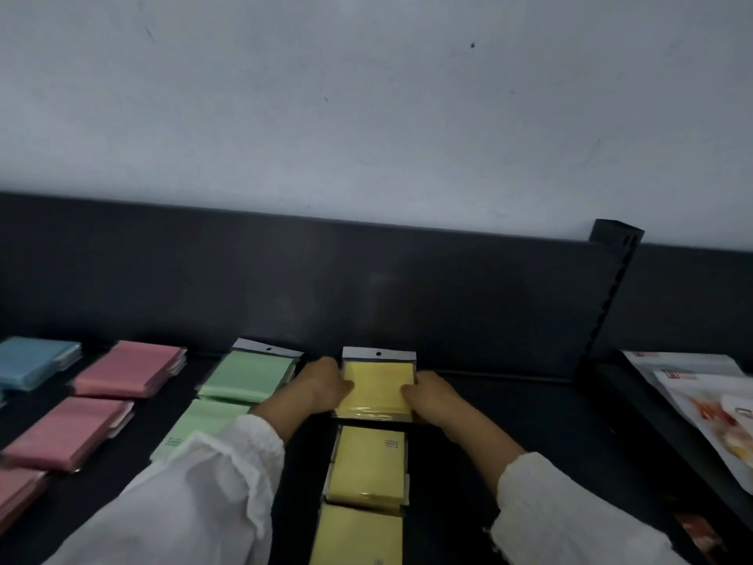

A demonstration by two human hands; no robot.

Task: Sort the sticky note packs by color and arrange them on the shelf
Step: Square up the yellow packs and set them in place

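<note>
From the head view, the left hand (326, 385) and right hand (432, 397) clamp the yellow stack (379, 383) by its sides, thumbs on top. It sits at the back edge of the shelf (509, 422), just beside the green packs (248, 377). The step probably calls for even pressure from both sides. The wrap looks slippery, so square the stack in line with the front yellow packs (366, 462) before letting go.

Loose white crinkled sleeves (191, 491) are worn. They are gathered at the cuffs (267, 438), and the hands (324, 385) are left uncovered.
</note>
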